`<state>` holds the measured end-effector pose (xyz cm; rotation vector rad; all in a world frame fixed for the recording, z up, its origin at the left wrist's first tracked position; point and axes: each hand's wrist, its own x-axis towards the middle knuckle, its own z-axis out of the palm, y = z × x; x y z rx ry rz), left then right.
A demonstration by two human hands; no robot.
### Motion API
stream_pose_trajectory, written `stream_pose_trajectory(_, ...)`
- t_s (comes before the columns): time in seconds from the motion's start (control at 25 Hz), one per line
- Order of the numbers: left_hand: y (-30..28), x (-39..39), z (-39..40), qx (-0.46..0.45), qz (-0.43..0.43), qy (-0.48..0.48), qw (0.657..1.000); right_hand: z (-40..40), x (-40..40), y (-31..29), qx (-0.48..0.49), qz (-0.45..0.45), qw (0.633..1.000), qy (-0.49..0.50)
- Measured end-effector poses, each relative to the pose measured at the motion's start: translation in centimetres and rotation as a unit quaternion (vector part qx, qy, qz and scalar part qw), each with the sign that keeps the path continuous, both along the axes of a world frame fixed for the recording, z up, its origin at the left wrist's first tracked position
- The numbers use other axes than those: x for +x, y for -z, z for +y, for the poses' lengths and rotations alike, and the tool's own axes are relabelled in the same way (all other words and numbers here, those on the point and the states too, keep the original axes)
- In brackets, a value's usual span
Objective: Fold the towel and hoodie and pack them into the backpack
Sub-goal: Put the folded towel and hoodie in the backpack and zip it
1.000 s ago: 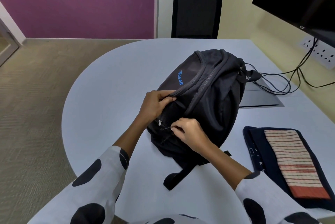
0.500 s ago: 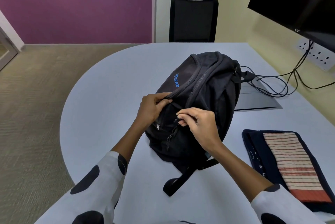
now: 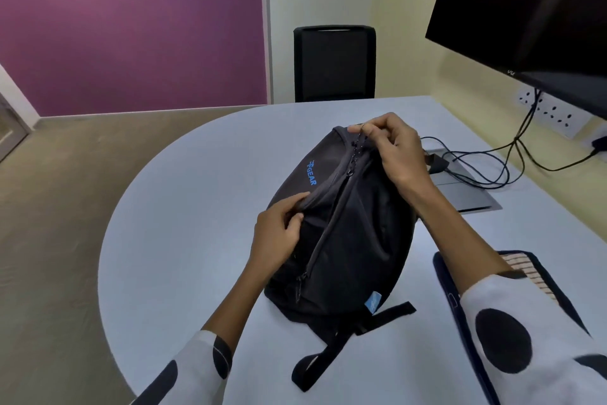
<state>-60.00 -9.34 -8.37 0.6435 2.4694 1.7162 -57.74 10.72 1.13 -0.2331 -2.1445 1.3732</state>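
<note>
A black backpack (image 3: 358, 237) with a blue logo lies on the pale table (image 3: 184, 240). My left hand (image 3: 279, 234) grips the fabric beside the zipper on the bag's near left side. My right hand (image 3: 391, 148) pinches the zipper pull at the bag's far top end. The zipper line runs between my two hands. At the right edge, the folded navy hoodie (image 3: 441, 273) lies flat with the folded striped towel (image 3: 538, 276) on top. My right sleeve hides most of both.
A black chair (image 3: 335, 63) stands behind the table. A dark monitor (image 3: 532, 10) hangs at the upper right, with cables (image 3: 486, 168) trailing over a grey panel (image 3: 466, 194) set in the table. Wall sockets sit under the monitor. Carpeted floor lies to the left.
My right hand has drawn the zipper pull from the bag's near end up to its far top. My left hand has kept its hold on the fabric.
</note>
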Motion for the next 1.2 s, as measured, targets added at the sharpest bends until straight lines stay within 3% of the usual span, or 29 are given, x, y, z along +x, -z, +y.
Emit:
stream_pose_trajectory(0.12,-2.7,3.2,3.0,0.037,-0.02,0.002,0.999,-1.0,-0.4,1.2,-0.149,0.01,0.985,-0.081)
stream_pose_trajectory(0.28,-2.6,3.0,6.0,-0.131,0.015,-0.024,0.991,-1.8,-0.4,0.5,-0.15,0.015,0.981,-0.124)
stream_pose_trajectory(0.4,-3.2,2.3,5.4,-0.108,0.064,-0.055,0.991,0.0,-0.8,0.3,-0.111,0.032,0.993,-0.028)
stream_pose_trajectory(0.56,-5.7,-0.6,2.7,-0.213,0.177,-0.061,0.959,4.7,-1.8,0.6,-0.301,0.093,0.943,0.111)
stream_pose_trajectory(0.8,-7.3,-6.5,-2.4,-0.31,0.276,-0.064,0.908,5.1,-3.1,2.0,-0.34,0.11,0.919,0.166)
stream_pose_trajectory(0.88,-7.5,-7.3,-3.4,-0.336,0.256,-0.075,0.903,4.9,-2.8,2.5,-0.374,0.096,0.907,0.166)
stream_pose_trajectory(0.96,-8.1,-7.4,-4.0,-0.363,0.175,-0.055,0.914,4.4,-2.2,2.9,-0.409,0.074,0.9,0.135)
stream_pose_trajectory(1.12,-12.1,-5.3,-3.0,-0.365,-0.026,0.142,0.92,3.4,-0.6,1.0,-0.431,0.061,0.899,0.033)
stream_pose_trajectory(1.2,-13.4,-3.4,0.3,-0.295,0.019,0.14,0.945,2.3,0.3,-0.1,-0.41,0.039,0.911,-0.02)
